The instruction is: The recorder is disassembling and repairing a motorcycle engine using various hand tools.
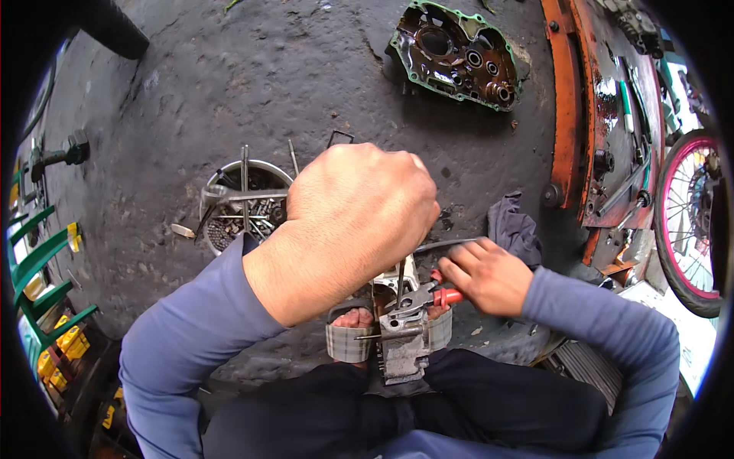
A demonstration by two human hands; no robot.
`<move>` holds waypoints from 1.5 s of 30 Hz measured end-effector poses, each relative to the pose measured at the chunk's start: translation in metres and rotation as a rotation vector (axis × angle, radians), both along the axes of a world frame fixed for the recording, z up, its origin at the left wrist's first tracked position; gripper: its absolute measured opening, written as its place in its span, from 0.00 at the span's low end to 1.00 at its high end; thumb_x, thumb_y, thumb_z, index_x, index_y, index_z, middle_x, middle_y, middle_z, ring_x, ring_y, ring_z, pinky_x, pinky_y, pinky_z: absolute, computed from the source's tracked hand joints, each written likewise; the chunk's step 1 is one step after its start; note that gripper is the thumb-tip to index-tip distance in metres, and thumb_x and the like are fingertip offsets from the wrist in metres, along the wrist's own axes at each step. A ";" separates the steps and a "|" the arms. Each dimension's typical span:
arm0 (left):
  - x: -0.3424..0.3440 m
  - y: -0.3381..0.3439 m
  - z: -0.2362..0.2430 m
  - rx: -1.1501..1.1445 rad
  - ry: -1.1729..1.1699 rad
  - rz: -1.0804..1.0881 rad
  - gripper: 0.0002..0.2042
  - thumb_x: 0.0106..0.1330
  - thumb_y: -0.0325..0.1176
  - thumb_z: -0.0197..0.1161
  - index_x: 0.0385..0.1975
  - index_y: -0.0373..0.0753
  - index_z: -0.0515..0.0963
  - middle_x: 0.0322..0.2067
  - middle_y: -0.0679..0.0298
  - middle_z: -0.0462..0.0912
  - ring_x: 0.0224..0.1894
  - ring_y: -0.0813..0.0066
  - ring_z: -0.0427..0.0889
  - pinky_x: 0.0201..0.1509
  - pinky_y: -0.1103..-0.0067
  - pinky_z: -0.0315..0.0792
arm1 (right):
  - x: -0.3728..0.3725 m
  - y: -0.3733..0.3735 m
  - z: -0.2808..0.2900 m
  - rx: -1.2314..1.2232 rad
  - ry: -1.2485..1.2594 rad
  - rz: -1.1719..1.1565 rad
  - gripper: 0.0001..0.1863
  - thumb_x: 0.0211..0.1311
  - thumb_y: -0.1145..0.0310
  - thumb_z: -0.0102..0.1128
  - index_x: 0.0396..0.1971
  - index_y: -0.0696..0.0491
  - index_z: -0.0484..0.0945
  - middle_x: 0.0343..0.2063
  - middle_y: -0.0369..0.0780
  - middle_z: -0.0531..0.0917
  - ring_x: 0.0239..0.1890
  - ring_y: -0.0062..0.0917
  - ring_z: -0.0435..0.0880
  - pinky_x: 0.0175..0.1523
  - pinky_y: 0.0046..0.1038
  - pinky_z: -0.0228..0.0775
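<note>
Gripping red-handled pliers (419,298) in a curled right hand (489,277), a person in blue sleeves (202,329) squats over a metal engine part (403,350) that stands between two sandaled feet (354,318) on a dark floor (145,222). The left hand (359,203) is clenched in a fist above; its fingertips are hidden, so what it pinches, if anything, cannot be told, though a thin shaft (401,281) shows below it, against the part.

The arrangement looks shaky. With only a foot seen on either side, the engine part could twist or tip if force on the pliers runs sideways. Should the pliers lose their bite, the right hand could jerk away and scrape its knuckles, and the metal under the nose could be chewed. A slipping shaft would threaten the feet, so close beside the work. To the left, a bowl (267,163) of small parts (260,220), with tools (256,196) laid across it, could spill if the left sleeve snagged one. A crumpled rag (514,228) lies near the right hand.
</note>
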State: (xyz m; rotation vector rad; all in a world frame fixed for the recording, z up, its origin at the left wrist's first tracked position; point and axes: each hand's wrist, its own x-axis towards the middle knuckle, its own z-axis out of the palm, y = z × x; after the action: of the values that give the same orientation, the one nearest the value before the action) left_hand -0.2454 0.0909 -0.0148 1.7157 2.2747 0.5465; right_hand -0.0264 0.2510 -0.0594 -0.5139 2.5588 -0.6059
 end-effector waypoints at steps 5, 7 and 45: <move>-0.005 -0.005 -0.017 0.088 -0.112 0.067 0.14 0.61 0.39 0.61 0.17 0.37 0.77 0.14 0.53 0.77 0.19 0.53 0.81 0.24 0.64 0.75 | 0.009 -0.033 0.064 0.183 -0.304 -0.138 0.18 0.60 0.68 0.52 0.47 0.63 0.74 0.34 0.47 0.79 0.37 0.40 0.81 0.41 0.38 0.76; -0.001 -0.003 -0.038 0.202 -0.316 0.123 0.14 0.61 0.38 0.60 0.17 0.36 0.75 0.13 0.52 0.76 0.19 0.50 0.80 0.24 0.62 0.72 | 0.008 -0.035 0.071 0.198 -0.412 -0.185 0.15 0.60 0.68 0.53 0.43 0.63 0.73 0.31 0.50 0.80 0.33 0.43 0.83 0.34 0.40 0.77; 0.021 0.000 -0.007 -0.053 0.019 0.287 0.10 0.57 0.36 0.64 0.18 0.39 0.83 0.19 0.55 0.83 0.24 0.60 0.87 0.26 0.69 0.80 | 0.012 -0.007 0.000 -0.070 -0.140 -0.089 0.20 0.53 0.67 0.62 0.46 0.56 0.74 0.34 0.44 0.79 0.37 0.39 0.83 0.43 0.37 0.76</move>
State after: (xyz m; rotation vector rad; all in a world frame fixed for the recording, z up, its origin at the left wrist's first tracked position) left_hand -0.2244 0.0910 -0.0214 1.3840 2.5423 0.5200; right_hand -0.0149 0.2435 -0.0592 -0.3689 2.4448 -0.7383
